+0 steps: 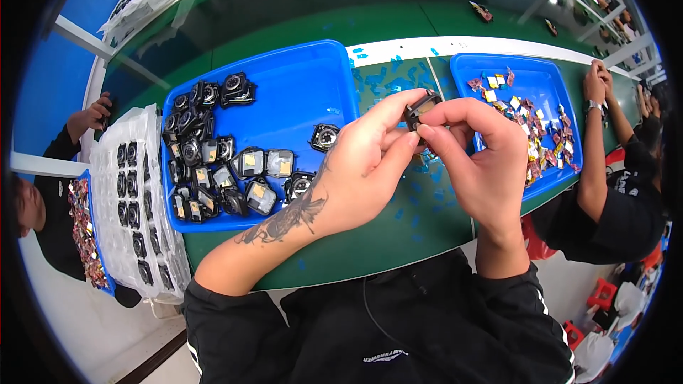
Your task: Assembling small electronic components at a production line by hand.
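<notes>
Above the middle of the bench, my left hand (366, 167) grips a small black watch case (424, 108) by its far edge between thumb and fingers. My right hand (487, 160) is closed too, its thumb and forefinger pinching the case's near right edge. Whether a smaller part sits between those fingertips cannot be seen. Left of my hands, a blue tray (284, 64) holds many black watch cases (192, 149), piled toward its left and front sides. Some show round backs, others a squarish inside with a tan patch. One case (325, 137) lies apart near my left wrist.
At the right, a second blue tray (462, 64) contains loose small brown, yellow and white electronic parts (544, 128). Blue film scraps (388, 82) litter the green bench. White plastic trays (128, 192) of watch cases stand at the left. Other people work on both sides.
</notes>
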`<state>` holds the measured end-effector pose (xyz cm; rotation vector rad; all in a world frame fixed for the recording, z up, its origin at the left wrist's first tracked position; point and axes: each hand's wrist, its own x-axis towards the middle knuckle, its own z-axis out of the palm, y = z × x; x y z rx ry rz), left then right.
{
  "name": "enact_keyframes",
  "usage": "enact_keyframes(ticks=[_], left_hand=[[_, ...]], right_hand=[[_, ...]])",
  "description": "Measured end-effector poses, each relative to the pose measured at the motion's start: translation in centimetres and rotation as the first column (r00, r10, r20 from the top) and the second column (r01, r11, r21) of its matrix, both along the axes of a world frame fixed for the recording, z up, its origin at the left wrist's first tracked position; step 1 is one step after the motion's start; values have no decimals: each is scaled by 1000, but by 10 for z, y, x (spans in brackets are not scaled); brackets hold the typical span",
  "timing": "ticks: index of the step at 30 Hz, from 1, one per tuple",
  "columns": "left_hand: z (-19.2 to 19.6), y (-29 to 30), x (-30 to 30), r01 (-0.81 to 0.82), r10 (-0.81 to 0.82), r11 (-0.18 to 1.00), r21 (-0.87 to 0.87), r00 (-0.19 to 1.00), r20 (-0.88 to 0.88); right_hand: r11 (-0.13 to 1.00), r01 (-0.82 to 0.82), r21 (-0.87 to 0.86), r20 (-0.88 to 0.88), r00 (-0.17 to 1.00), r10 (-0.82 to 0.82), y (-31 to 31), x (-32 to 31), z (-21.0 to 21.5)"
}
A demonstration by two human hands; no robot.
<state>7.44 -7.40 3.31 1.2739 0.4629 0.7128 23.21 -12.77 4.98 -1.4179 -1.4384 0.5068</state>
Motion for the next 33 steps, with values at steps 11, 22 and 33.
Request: enact_keyframes(ticks=[11,22,33], left_hand=[[1,1,1,31,-29,999,26,997,-68],[10,3,4,-137,154,984,-117,977,147],[15,3,-7,-97,342,596,797,929,-143]], right_hand=[[991,51,-120,48,998,-45,4,3,3],[997,-66,-31,-165,985,60,-25,8,-7],[982,-188,-9,-517,842,157,-25,13,-2]])
